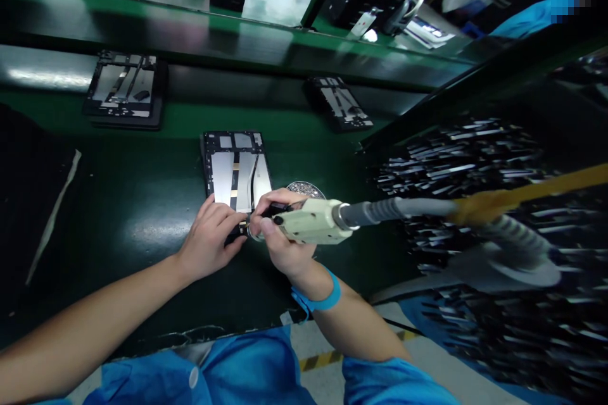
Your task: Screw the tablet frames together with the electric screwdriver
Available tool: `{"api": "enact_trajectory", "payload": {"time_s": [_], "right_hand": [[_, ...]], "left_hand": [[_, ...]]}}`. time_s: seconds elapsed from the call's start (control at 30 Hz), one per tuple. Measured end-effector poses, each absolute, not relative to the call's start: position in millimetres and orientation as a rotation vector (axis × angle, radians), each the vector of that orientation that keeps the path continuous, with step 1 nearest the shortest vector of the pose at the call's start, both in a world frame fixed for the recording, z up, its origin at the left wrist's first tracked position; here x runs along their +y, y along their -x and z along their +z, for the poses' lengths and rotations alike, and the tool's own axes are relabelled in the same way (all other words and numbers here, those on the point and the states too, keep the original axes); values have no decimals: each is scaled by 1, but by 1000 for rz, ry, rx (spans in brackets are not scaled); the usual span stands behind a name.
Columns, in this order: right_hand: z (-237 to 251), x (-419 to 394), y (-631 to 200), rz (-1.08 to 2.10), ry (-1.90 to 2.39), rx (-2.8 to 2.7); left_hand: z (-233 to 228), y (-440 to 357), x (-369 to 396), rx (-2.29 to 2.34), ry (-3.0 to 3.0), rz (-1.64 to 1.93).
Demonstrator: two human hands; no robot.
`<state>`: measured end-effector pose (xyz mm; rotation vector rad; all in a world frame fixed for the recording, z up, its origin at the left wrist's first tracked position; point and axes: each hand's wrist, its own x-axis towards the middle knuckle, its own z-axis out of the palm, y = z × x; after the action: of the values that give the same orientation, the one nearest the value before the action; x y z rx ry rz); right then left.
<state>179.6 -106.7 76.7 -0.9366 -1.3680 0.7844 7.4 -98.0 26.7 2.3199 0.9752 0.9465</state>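
Note:
My right hand (285, 240) is wrapped round a pale green electric screwdriver (318, 221), whose cable runs off to the right. The tool's tip points down at the near end of an opened tablet (221, 177), but the exact contact is hidden by my fingers. With its fingers bent over the tablet's near left corner, my left hand (211, 237) rests against the edge. The tablet lies on the green bench with its inner plates and flat cable bared. Tweezers (253, 177) lie on it. Just beyond my right hand stands a round dish of small screws (306, 189).
Two stacks of opened tablets, a left stack (124, 85) and a right stack (339, 103), sit farther back. A yellow strap (546, 183) holds the screwdriver cable at the right, near densely packed dark parts (451, 158). A black covering (28, 183) lies at the left.

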Motion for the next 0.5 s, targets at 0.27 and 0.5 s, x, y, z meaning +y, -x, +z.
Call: {"api": "enact_trajectory", "payload": {"time_s": [0.27,0.5], "right_hand": [[72,-105,-178,779,886,-1414],[83,-98,-188,745,877,-1196]], "left_hand": [[23,-7,-102,1014,-2406,922],[25,-16,-20,1366,-2460,902]]}}
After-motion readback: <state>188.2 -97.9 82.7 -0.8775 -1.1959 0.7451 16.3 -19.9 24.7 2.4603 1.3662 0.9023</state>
